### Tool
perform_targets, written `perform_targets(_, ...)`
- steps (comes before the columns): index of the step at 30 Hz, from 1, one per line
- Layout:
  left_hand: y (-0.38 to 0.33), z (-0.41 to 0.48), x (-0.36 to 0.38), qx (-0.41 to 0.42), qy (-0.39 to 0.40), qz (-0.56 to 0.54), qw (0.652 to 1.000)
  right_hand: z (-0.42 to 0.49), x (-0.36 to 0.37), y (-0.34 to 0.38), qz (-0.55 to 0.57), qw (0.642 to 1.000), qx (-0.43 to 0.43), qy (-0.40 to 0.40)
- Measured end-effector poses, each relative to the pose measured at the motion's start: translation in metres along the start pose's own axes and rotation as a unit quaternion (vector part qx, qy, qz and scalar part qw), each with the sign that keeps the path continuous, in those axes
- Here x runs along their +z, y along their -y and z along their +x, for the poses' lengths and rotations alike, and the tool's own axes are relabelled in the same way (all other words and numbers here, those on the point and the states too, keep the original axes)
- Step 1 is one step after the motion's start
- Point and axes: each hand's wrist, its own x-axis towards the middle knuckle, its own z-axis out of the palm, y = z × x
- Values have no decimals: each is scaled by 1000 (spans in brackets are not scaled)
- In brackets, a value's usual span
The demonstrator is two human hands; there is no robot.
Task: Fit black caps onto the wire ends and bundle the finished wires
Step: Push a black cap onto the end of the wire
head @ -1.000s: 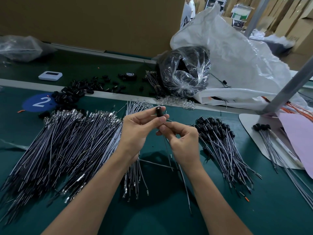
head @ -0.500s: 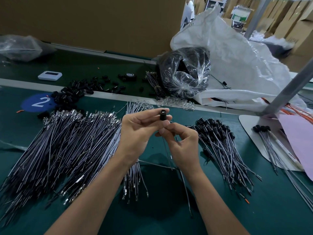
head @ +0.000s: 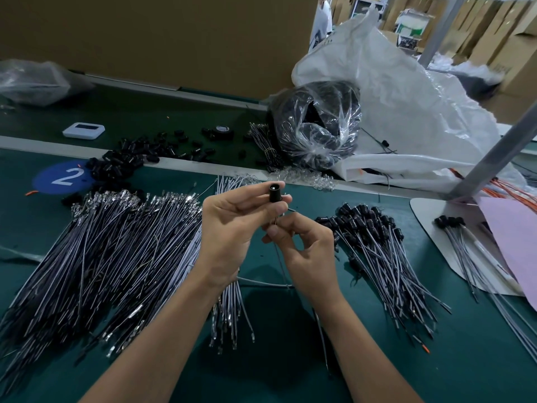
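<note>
The left hand [head: 229, 228] holds a single black cap [head: 276, 194] raised above the middle of the worktop [head: 465, 367], pinched upright between thumb and fingertips with its open mouth turned toward the camera. That grip probably leaves the lower opening free and lets the person see the bore. Just beneath it, the right hand [head: 311, 251] pinches one wire [head: 275, 221] close to its tip. The short grip likely stops the thin lead from buckling as it is fed up into the cap, while the rest of the wire trails down toward the near edge.

I judge the fitting to be under way, though whether the tip is fully seated is hidden by the fingers.

The supplies lie where each hand reaches them. A broad spread of uncapped wires [head: 116, 257] covers the left side, loose caps [head: 122, 164] sit by the far-left edge, and capped wires [head: 377, 248] are heaped to the right, not yet bundled.
</note>
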Motion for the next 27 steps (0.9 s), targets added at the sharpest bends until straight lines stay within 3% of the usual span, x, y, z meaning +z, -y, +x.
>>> perform_targets(20, -2, 5, -6, -20, -1, 56, 998, 0, -14, 1, -51, 993, 23, 102)
perform_targets(27, 0, 7, -15, -108, 20, 43, 993, -1, -14, 3, -72, 987, 48, 134)
